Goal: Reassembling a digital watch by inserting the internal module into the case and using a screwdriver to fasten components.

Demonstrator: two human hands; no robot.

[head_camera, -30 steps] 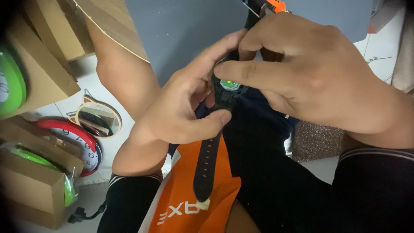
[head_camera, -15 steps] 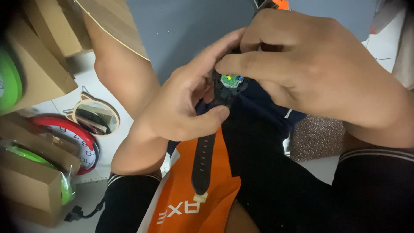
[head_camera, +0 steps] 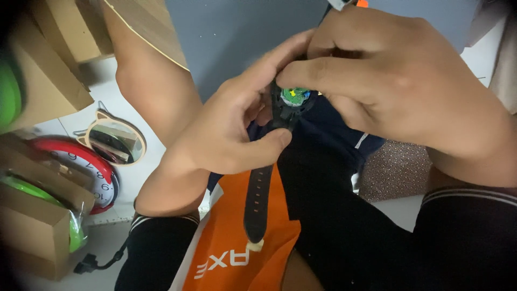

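Black wristwatch (head_camera: 288, 105), strap hanging straight down: case pinched in left hand (head_camera: 226, 134) grip, right hand (head_camera: 398, 81) fingertips closed on its top.

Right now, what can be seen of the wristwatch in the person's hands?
The wristwatch is black, with a matte strap that looks like rubber or plastic. Its open case shows a green circuit board with yellow spots. One strap end hangs down, punched with a row of holes, its tip over an orange cloth. The left hand pinches the case from below; the right hand grips it from above. The far strap is hidden.
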